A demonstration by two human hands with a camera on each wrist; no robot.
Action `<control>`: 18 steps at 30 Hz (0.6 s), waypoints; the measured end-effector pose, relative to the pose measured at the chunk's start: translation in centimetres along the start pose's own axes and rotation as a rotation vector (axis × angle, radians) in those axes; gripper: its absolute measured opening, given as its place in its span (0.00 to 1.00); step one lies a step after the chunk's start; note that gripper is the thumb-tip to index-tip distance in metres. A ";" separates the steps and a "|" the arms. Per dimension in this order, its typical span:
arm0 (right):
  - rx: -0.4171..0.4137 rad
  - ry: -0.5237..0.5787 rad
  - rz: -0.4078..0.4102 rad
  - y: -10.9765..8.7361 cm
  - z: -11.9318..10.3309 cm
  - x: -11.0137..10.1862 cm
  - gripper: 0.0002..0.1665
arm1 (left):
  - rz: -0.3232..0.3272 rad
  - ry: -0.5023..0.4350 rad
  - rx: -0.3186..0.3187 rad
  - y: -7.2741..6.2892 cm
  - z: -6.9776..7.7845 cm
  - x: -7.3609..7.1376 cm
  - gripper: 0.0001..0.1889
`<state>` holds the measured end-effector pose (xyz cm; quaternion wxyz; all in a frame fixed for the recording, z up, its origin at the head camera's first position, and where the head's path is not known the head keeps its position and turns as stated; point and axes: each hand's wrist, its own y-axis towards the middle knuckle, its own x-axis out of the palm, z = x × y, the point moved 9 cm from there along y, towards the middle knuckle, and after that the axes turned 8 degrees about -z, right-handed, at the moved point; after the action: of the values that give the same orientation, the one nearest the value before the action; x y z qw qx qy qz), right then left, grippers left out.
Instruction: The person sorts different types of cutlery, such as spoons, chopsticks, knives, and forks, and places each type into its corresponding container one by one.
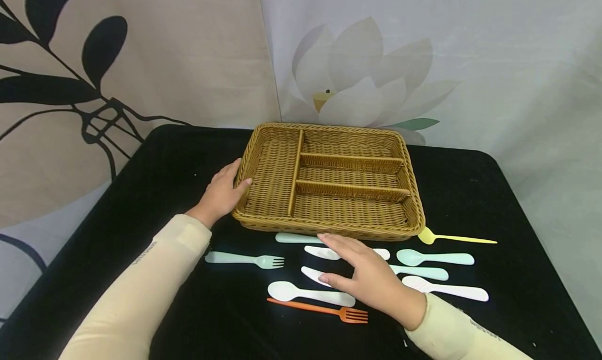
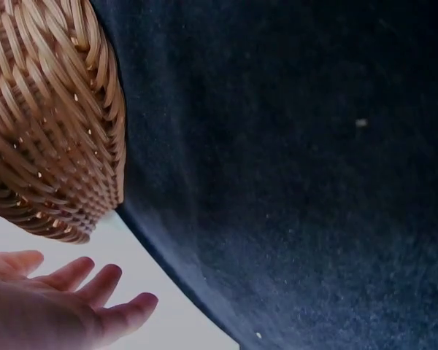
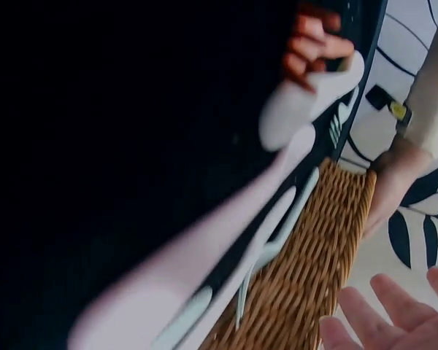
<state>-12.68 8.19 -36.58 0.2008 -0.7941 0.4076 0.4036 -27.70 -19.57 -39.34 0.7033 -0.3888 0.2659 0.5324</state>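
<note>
A woven wicker basket (image 1: pixel 350 229) with dividers lies on the black table. My left hand (image 1: pixel 220 193) is at its left side, thumb over the rim and the other fingers extended along the outside. In the left wrist view these fingers (image 2: pixel 106 288) are spread beside the woven wall (image 2: pixel 51 124). My right hand (image 1: pixel 371 279) is held with straight fingers over the cutlery in front of the basket, nothing in its grasp. It partly covers white knives (image 1: pixel 320 252) and a mint fork or knife handle (image 1: pixel 423 272). A mint piece (image 1: pixel 296 238) lies along the basket's front wall.
A mint fork (image 1: pixel 244 259) lies front left, a white spoon (image 1: pixel 310 294) and an orange fork (image 1: pixel 324 311) nearest me. To the right are a mint spoon (image 1: pixel 435 257), a white spoon (image 1: pixel 447 288) and a yellow spoon (image 1: pixel 456 237). A printed curtain (image 1: pixel 197 57) hangs behind the table.
</note>
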 end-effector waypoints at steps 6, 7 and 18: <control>-0.029 0.025 -0.052 0.1 -0.8 1.4 0.37 | 0.007 -0.007 0.003 0.1 0.0 0.2 0.37; -0.033 0.028 -0.060 0.1 -1.0 1.7 0.36 | 0.007 -0.008 0.003 0.1 0.0 0.3 0.37; -0.074 0.056 -0.113 -0.7 -1.9 3.6 0.31 | -0.039 0.063 0.005 0.4 0.3 1.1 0.33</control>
<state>-10.00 5.62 -38.34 0.1820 -0.8338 0.3524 0.3840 -27.81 -18.67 -40.09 0.7059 -0.4088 0.2812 0.5054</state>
